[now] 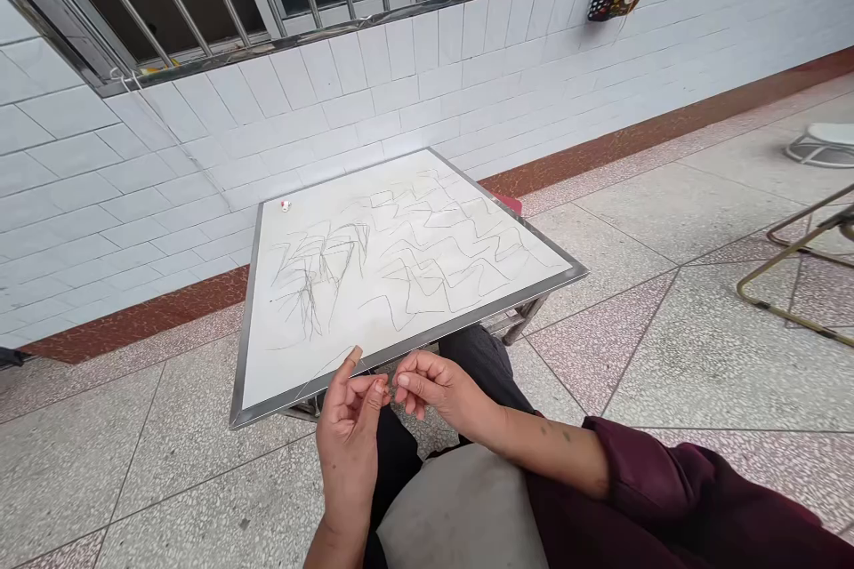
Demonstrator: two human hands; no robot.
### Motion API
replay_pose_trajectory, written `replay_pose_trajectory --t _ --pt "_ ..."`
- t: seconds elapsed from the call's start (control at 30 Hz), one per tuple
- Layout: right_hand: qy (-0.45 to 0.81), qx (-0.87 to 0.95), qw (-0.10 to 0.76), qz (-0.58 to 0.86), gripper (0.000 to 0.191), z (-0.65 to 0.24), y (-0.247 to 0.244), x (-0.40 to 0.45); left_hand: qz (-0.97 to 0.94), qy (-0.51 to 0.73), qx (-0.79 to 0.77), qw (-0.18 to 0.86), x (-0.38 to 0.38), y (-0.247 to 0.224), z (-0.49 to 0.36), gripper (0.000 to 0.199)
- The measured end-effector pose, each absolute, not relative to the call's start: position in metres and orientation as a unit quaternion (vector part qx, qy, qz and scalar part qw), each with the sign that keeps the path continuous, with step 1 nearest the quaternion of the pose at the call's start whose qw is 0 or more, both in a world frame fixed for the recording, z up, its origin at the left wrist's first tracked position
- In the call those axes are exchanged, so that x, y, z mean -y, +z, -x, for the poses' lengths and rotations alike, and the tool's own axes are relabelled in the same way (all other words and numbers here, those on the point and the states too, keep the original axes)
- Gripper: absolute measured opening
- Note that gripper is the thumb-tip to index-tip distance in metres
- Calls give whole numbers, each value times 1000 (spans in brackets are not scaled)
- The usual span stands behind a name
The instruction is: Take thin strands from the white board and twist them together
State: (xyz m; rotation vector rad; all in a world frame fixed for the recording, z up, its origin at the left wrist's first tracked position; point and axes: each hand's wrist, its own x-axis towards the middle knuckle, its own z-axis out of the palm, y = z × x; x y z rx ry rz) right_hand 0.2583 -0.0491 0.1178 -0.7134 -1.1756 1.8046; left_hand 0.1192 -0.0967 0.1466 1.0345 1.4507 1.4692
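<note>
While both hands meet at the near edge of the white board, the left hand and right hand pinch one fine strand between fingertips. Many bent strands already lie arranged on the board; a tangled bunch beside them remains unsorted. Nothing obstructs; a metal frame stands well right of the board.

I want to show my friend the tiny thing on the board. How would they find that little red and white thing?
Start at the white board with the metal frame, standing before the tiled wall. Look to its far left corner, away from both hands. The small red and white object lies there alone on bare white, apart from the thin dark strands spread across the middle.
</note>
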Motion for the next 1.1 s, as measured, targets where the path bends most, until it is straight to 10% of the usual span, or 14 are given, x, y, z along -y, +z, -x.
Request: replay_pose_trajectory --t 1.1 --pt "733 403 453 310 38 -261 109 41 -509 479 -594 398 92 128 -121 60"
